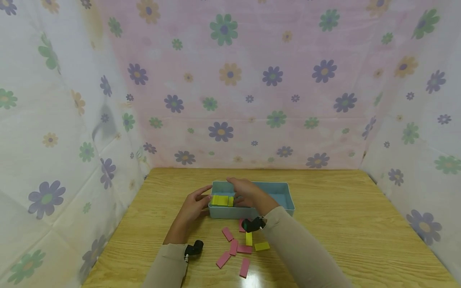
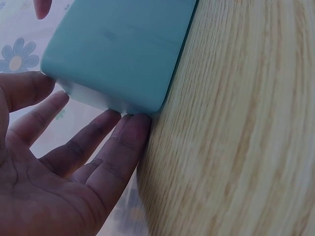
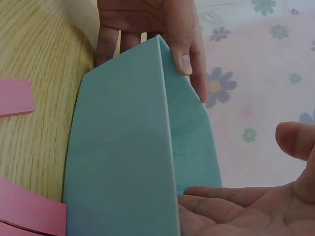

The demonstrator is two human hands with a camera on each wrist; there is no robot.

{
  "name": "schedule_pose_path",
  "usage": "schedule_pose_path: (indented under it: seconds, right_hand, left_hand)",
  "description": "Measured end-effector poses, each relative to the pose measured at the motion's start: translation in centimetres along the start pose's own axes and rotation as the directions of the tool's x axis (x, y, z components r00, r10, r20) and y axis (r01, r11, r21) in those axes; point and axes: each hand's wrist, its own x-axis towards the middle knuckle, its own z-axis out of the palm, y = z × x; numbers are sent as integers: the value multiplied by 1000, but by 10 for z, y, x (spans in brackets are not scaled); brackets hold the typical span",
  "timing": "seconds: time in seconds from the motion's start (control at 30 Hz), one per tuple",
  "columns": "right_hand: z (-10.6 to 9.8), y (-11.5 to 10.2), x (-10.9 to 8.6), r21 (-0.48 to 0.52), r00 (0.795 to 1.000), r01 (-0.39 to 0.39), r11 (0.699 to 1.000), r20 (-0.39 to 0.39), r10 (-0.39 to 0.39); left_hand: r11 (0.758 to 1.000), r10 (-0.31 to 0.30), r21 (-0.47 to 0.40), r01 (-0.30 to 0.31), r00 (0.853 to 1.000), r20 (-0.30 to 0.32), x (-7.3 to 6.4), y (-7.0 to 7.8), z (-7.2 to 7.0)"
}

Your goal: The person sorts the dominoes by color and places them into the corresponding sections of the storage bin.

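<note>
A light blue-green rectangular bin point(image 1: 230, 213) stands on the wooden table. Inside its left end lies a row of yellow blocks point(image 1: 220, 201). My left hand point(image 1: 193, 205) is at the bin's left end, its fingertips against the end wall in the left wrist view and its thumb by the rim in the right wrist view. My right hand point(image 1: 248, 193) reaches in over the bin with its thumb raised apart. Its fairly straight fingers point(image 3: 211, 204) dip behind the front wall, beside the right end of the yellow row; their tips are hidden.
Several pink blocks point(image 1: 223, 260) lie scattered on the table point(image 1: 342, 224) in front of the bin. Two yellow blocks point(image 1: 261, 246) lie among them. Flower-printed cloth point(image 1: 252, 92) walls the table at the back and both sides.
</note>
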Motion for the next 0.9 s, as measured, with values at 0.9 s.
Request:
schedule_pose_path:
  seconds: [0.9]
  right_hand:
    - [6, 4, 1, -14, 998, 51, 999, -41, -52]
  left_hand:
    - [1000, 0, 10, 0, 1000, -15, -1, 2, 1]
